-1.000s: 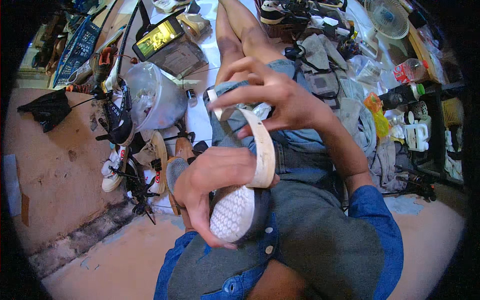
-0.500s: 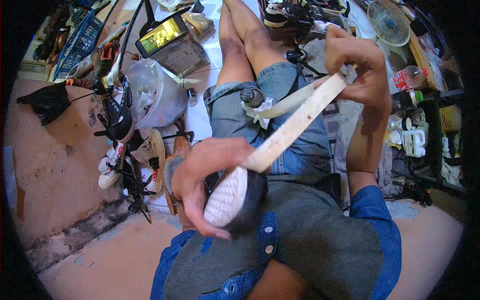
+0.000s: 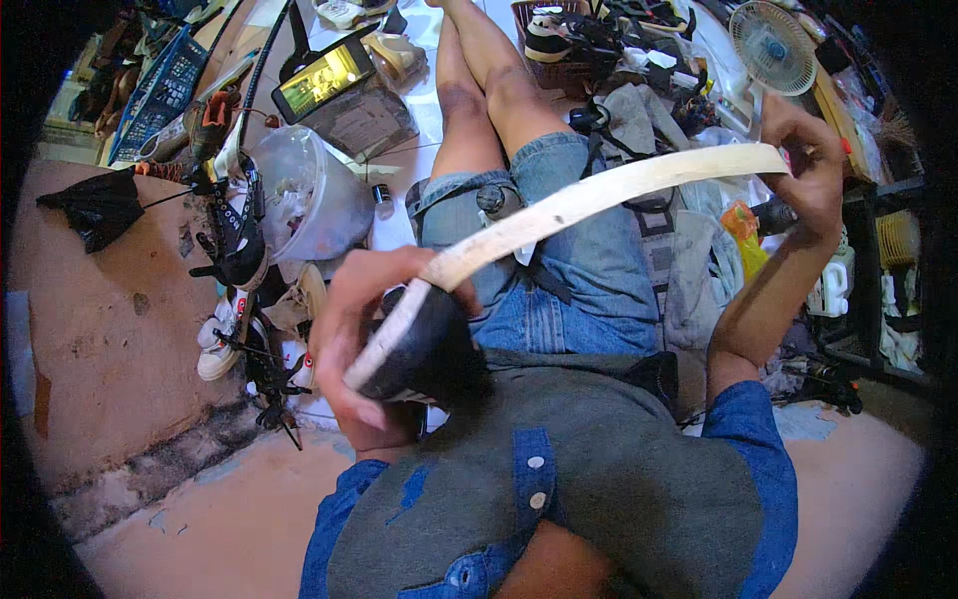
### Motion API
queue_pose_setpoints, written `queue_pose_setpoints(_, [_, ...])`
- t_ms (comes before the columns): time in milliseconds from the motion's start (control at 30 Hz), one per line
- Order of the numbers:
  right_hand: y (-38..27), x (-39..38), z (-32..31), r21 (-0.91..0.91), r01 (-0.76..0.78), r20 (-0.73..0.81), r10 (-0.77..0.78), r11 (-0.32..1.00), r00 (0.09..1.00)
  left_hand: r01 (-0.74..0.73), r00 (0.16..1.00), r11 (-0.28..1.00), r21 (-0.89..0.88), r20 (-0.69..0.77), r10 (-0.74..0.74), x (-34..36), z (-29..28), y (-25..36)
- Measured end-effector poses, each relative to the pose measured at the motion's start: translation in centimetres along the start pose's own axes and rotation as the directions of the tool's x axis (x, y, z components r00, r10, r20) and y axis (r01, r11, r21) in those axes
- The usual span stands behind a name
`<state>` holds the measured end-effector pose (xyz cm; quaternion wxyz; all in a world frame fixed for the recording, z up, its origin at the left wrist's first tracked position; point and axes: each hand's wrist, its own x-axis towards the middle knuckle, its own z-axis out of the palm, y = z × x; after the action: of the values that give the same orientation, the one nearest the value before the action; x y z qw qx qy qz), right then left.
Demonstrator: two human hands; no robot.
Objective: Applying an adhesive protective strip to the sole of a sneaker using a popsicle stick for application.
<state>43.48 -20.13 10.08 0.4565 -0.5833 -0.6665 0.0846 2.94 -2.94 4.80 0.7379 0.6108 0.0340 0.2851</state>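
Observation:
My left hand (image 3: 339, 311) is closed around a dark shoe (image 3: 434, 344) held close to my belly. A long, cream-coloured flat strip (image 3: 599, 193) lies along the shoe's edge under my left fingers, then arcs over my lap. At its far end my right hand (image 3: 813, 175) pinches it, raised out to the right. Whether the strip is stuck to the shoe I cannot tell. Between my thighs, below the strip, sits a small dark round-topped object (image 3: 498, 198). The shoe's lower part is hidden by shadow and my hand.
Left of my legs stand a clear plastic tub (image 3: 324, 205), several loose shoes (image 3: 222, 339) and a phone (image 3: 321, 78) leaning by a grey box (image 3: 367, 122). A fan (image 3: 771, 47), a grey cloth (image 3: 696, 265) and a white jug (image 3: 830, 290) are on the right.
My right hand has moved out to the right, drawing the strip into a longer arc. My left hand has turned the shoe, so its white textured underside no longer shows.

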Motion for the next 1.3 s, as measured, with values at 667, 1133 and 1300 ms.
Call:
queue_pose_setpoints(667, [6.4,2.3,20.3,0.095,-0.026,0.494,-0.024,0.995,0.869,0.34,0.725,0.919,0.198,0.567,-0.39,-0.4,-2.9,-4.1])
queue_pose_setpoints(1133, [4.6,4.1,24.1,-0.263,-0.027,0.669,0.203,0.964,0.715,0.283,0.683,0.922,0.265,0.62,-0.387,0.5,-1.8,-4.4])
queue_pose_setpoints(1300, [5.8,2.8,24.9,-0.217,0.013,0.603,0.123,0.976,0.788,0.251,0.682,0.934,0.255,0.638,-0.357,0.7,-1.5,-4.6])
